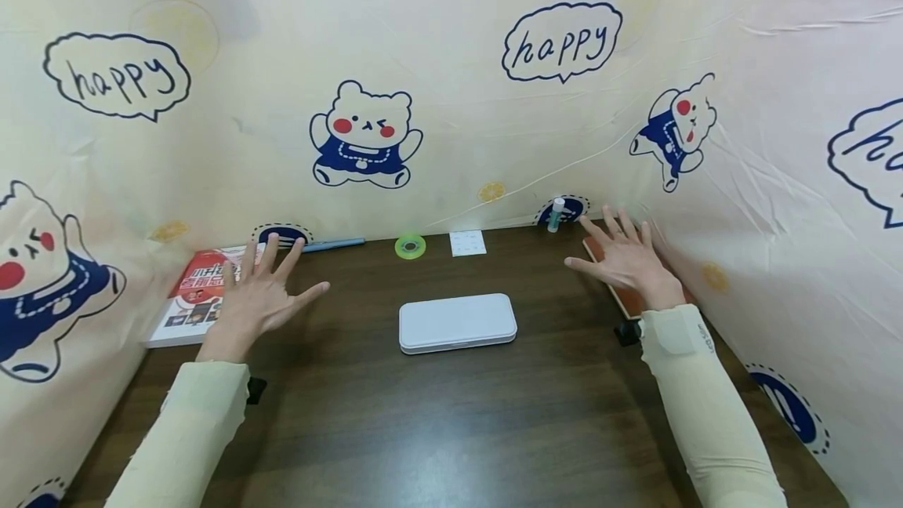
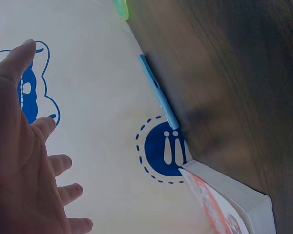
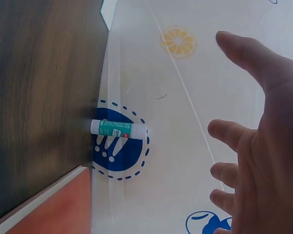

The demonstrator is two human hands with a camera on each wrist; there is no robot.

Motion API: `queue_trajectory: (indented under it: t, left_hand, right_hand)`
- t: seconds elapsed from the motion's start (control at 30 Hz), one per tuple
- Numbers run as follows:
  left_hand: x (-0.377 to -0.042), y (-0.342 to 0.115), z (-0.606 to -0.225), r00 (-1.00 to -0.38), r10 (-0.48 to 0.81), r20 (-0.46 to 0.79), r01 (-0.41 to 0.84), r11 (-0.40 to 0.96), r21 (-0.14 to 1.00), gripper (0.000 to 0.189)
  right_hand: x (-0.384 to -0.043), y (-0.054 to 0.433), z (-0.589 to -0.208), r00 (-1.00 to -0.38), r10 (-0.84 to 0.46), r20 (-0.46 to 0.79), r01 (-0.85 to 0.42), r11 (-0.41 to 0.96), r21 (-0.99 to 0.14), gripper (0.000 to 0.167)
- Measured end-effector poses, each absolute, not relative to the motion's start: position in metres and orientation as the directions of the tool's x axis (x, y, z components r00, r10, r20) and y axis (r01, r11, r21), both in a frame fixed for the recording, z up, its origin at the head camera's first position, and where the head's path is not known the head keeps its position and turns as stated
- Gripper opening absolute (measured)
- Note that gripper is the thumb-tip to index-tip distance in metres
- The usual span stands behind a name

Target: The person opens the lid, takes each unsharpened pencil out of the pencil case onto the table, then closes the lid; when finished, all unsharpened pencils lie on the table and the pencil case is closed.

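Left hand [image 1: 257, 300] is hovering near the book [image 1: 192, 290], right hand [image 1: 628, 261] near the glue [image 1: 555, 216], fingers splayed (holding nothing); steadiness is probably helping.

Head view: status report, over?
Left hand open, empty, near red-and-white paper book. Right hand open, empty, near reddish-brown rectangular item. White rectangular case untouched, nothing atop.

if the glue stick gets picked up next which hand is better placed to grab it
Probably the right hand: open and empty, it's close to the upright glue stick. The left hand, also empty, is across the table by the book.
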State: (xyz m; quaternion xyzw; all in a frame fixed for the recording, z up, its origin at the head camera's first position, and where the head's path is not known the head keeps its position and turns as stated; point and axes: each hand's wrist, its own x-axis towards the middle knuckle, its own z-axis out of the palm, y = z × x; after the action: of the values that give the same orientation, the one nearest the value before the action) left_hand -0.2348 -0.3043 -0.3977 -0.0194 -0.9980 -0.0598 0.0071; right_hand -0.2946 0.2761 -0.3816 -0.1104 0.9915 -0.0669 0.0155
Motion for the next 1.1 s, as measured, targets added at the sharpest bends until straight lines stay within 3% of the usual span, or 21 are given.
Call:
queue_trajectory:
  t: [0.47,0.67,1.1]
  left_hand:
    - [-0.238,-0.297,-0.394,-0.993,0.071,-0.097,0.052,0.980,0.191,0.103]
    - [-0.241,-0.292,-0.402,-0.989,0.107,-0.100,0.077,0.961,0.265,0.104]
    - [-0.235,-0.268,-0.431,-0.983,0.170,-0.061,0.116,0.853,0.509,0.075]
  right_hand:
    - [-0.298,0.270,-0.382,-0.956,-0.292,-0.028,-0.281,0.940,-0.195,0.084]
    - [-0.296,0.265,-0.382,-0.954,-0.296,-0.044,-0.273,0.921,-0.278,0.075]
    - [-0.295,0.246,-0.390,-0.927,-0.372,-0.049,-0.327,0.866,-0.378,0.064]
